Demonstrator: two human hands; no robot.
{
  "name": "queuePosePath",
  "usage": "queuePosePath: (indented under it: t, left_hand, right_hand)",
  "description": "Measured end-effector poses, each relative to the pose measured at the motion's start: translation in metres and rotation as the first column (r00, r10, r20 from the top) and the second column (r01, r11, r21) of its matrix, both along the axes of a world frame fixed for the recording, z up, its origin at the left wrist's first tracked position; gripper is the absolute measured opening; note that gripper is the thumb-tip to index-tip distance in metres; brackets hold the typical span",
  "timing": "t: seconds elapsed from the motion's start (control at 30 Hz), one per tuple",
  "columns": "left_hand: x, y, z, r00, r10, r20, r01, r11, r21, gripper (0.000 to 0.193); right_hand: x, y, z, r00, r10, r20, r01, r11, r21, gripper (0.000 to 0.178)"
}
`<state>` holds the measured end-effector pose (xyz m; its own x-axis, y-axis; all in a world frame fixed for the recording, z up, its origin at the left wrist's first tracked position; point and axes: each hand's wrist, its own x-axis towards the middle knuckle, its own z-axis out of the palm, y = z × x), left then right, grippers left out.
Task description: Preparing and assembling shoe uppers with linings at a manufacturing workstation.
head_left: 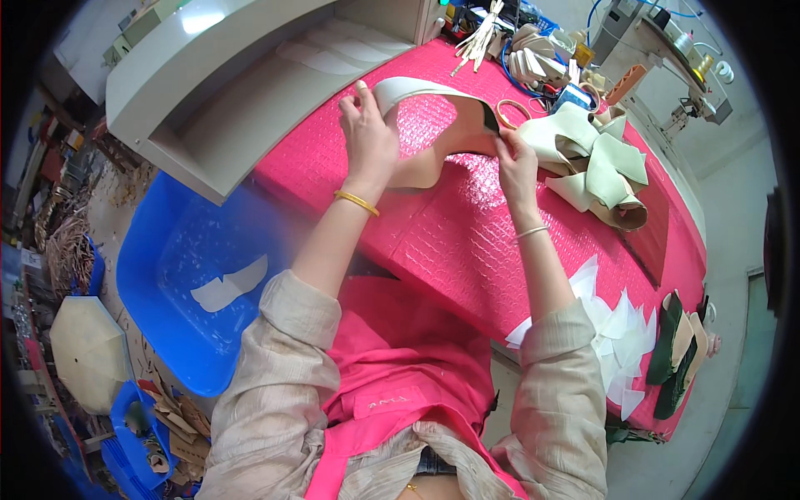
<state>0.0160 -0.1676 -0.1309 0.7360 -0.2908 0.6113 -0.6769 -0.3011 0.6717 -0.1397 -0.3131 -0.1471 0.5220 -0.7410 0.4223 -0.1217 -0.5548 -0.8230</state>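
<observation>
Between my two hands, above the pink-covered table (450, 242), a looped strip of leather (417, 169) is stretched. It is white on one face and tan on the other, with a black patch near its right end. My left hand (367, 142) pinches the left end, thumb raised at the top edge. At the black patch, my right hand (518, 162) grips the other end between thumb and fingers. Just right of that hand lies a heap of pale green-white leather pieces (617, 171), some curled with tan undersides. A tan tape ring (512, 114) lies behind it.
A grey-white machine housing (250, 62) borders the table's left. Below it stands a blue bin (179, 333) with a white cut piece (232, 285) inside. White sheet pieces (621, 333) and dark green pieces (667, 358) lie at the right. Tools and a sewing machine (692, 79) are behind.
</observation>
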Motion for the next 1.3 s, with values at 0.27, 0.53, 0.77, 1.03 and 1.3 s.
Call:
queuePosePath:
  t: [0.27,0.53,0.77,1.03,1.3]
  left_hand:
    - [-0.087,0.044,0.013,0.585,-0.549,-0.597,0.422,0.834,-0.354,0.048]
    - [-0.073,0.069,0.072,-0.189,-0.962,0.197,-0.270,-0.142,-0.952,0.057]
    - [-0.101,0.015,0.102,-0.160,-0.978,-0.136,0.155,0.111,-0.982,0.059]
    - [-0.098,0.028,0.110,0.306,-0.834,-0.460,0.649,0.536,-0.540,0.043]
    - [-0.053,0.012,0.127,0.049,-0.972,-0.232,0.368,0.233,-0.900,0.028]
  right_hand:
    - [0.023,0.073,0.104,0.969,0.060,-0.240,-0.036,0.994,0.102,0.026]
    - [-0.037,0.053,-0.006,0.885,0.133,-0.447,-0.005,0.961,0.275,0.017]
    - [-0.033,0.092,0.134,0.979,0.107,0.173,0.032,0.760,-0.650,0.029]
    - [-0.031,0.037,0.122,0.939,0.189,0.286,-0.199,0.980,0.006,0.010]
    - [-0.017,0.006,0.112,0.602,0.073,0.795,-0.753,0.382,0.536,0.023]
